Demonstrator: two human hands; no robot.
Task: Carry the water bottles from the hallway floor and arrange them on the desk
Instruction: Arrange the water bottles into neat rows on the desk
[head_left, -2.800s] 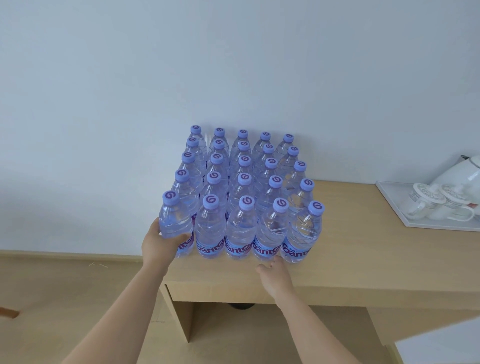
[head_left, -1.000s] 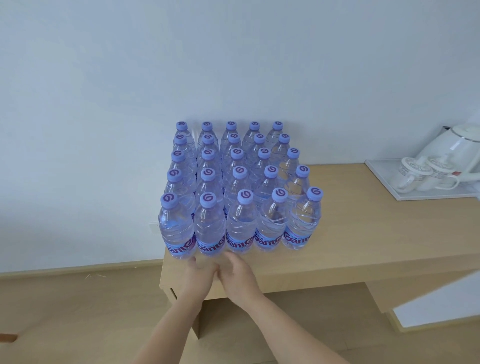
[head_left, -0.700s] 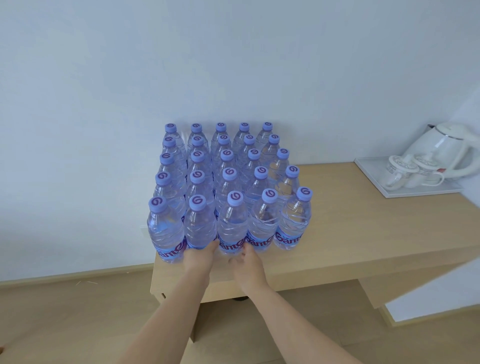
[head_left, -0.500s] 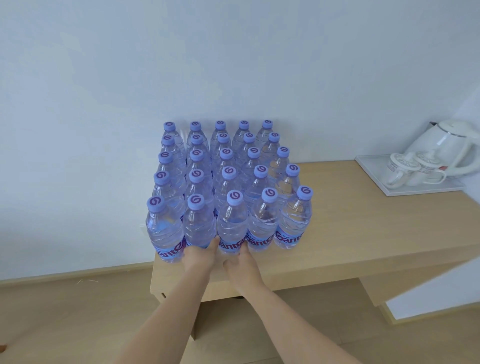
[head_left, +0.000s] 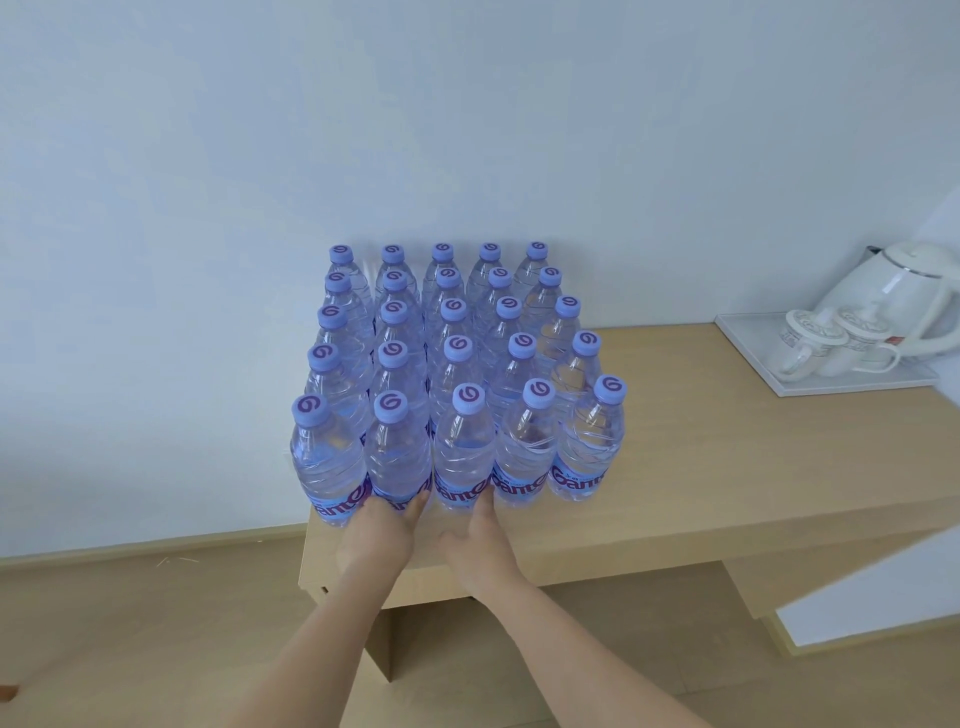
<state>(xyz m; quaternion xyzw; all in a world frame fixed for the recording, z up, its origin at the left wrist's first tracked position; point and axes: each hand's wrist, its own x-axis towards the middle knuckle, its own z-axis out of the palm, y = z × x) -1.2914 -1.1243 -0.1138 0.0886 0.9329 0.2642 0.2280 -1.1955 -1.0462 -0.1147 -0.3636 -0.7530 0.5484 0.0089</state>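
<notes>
Several clear water bottles (head_left: 462, 457) with purple caps stand upright in tight rows at the left end of the wooden desk (head_left: 701, 467), reaching back to the wall. My left hand (head_left: 379, 530) lies with straight fingers against the base of the second bottle from the left in the front row. My right hand (head_left: 478, 535) touches the base of the middle front bottle with straight fingers. Neither hand curls round a bottle.
A white tray (head_left: 769, 358) at the desk's far right holds a white kettle (head_left: 904, 291) and two upturned cups (head_left: 826, 343). The desk's left edge drops to a wooden floor (head_left: 130, 623). A white wall stands right behind the bottles.
Both hands came together from the block's left corner and front right, then reached forward to the bases of the front-row bottles. The bottles have stayed in place.
</notes>
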